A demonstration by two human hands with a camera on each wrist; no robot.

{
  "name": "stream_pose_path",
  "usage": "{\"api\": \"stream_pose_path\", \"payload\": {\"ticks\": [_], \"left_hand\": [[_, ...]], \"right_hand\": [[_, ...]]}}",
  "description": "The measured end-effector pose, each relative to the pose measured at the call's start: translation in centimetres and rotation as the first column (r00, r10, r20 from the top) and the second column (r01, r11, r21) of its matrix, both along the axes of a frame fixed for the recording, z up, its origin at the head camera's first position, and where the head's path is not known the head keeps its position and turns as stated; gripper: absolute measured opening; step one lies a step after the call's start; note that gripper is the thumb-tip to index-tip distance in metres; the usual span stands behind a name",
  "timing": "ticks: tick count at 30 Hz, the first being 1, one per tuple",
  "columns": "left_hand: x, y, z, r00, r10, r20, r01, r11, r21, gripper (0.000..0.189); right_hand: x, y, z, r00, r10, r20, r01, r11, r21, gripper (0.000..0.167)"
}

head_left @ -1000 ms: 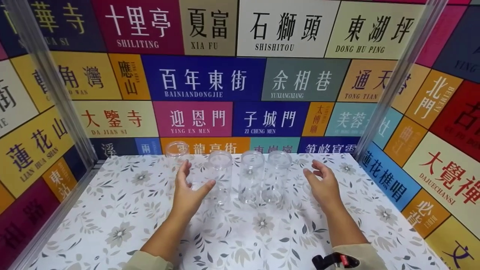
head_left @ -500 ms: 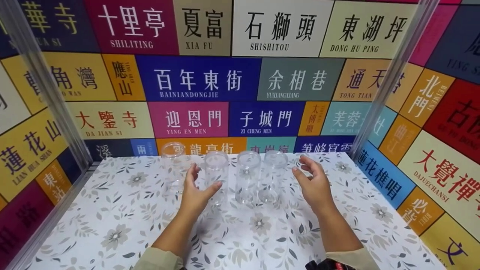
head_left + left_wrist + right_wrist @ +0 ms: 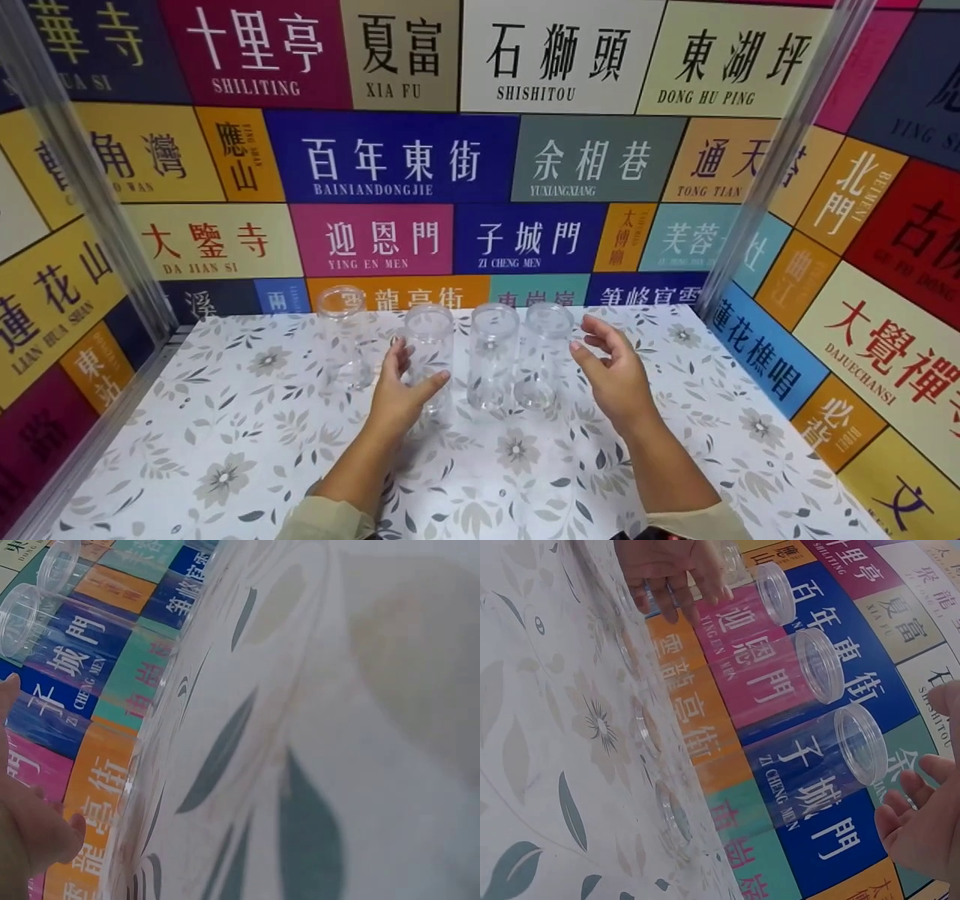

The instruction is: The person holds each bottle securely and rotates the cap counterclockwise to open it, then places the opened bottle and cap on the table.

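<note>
Bright panels (image 3: 390, 157) in blue, magenta, mustard, grey and orange cover the walls from edge to edge, printed with Chinese characters, many with Latin spellings beneath. Shiny upright posts mark the corners, the left post (image 3: 92, 165) at upper left of the frame and the right post (image 3: 780, 150) at upper right. Below them I see a white desk (image 3: 517, 480) patterned with beige flowers and grey-green leaves, its surface flat and smooth-looking.

Four clear cylinders stand upright in a loose row across the middle of my head view, glossy and see-through, each with a thick ring around its top. The first cylinder (image 3: 342, 352), leftmost, is set a little farther back; the second cylinder (image 3: 429, 337) stands near the centre; the third cylinder (image 3: 493, 360) and the fourth cylinder (image 3: 546, 367) are close together to its right.

On my feed the left hand (image 3: 405, 386) has relaxed, gently bent fingers, its thumb stretched across in front of the second cylinder; I cannot tell whether they touch. The right hand (image 3: 615, 371) is just beside the fourth cylinder, fingers loosely curved and apart from the thumb. Khaki sleeves (image 3: 328, 517) show at the bottom edge.
</note>
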State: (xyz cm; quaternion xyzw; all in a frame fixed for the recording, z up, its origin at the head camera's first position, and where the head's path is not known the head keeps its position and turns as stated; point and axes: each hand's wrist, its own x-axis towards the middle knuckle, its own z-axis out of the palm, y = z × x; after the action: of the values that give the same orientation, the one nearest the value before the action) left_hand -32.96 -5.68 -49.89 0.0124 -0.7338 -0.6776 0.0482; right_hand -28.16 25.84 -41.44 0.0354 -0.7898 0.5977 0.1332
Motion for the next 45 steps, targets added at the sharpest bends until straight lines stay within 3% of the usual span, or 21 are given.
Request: {"api": "stream_pose_path", "payload": {"ticks": [7, 16, 22, 29, 45], "left_hand": [[-0.1, -0.1, 0.4, 0.998, -0.017, 0.059, 0.019, 0.999, -0.032, 0.097], [0.0, -0.2, 0.4, 0.998, -0.031, 0.061, 0.033, 0.999, -0.027, 0.088], [0.5, -0.2, 0.9, 1.0, -0.023, 0.001, 0.023, 0.999, -0.024, 0.084], [1.7, -0.3, 2.3, 0.995, -0.038, -0.087, 0.034, 0.998, -0.047, 0.071], [4.6, 0.8, 5.3, 0.981, -0.126, -0.146, 0.119, 0.992, -0.051, 0.081]], "right_hand": [[0.3, -0.5, -0.1, 1.0, 0.019, -0.008, -0.019, 1.0, 0.008, 0.053], [0.7, -0.5, 0.0, 1.0, 0.023, -0.021, -0.023, 1.0, 0.017, 0.053], [0.9, -0.7, 0.2, 0.999, 0.027, -0.023, -0.027, 1.0, 0.014, 0.054], [1.5, -0.9, 0.5, 0.997, 0.059, -0.054, -0.058, 0.998, 0.013, 0.056], [3.3, -1.9, 2.4, 0.987, 0.122, -0.109, -0.124, 0.992, -0.018, 0.054]]}}
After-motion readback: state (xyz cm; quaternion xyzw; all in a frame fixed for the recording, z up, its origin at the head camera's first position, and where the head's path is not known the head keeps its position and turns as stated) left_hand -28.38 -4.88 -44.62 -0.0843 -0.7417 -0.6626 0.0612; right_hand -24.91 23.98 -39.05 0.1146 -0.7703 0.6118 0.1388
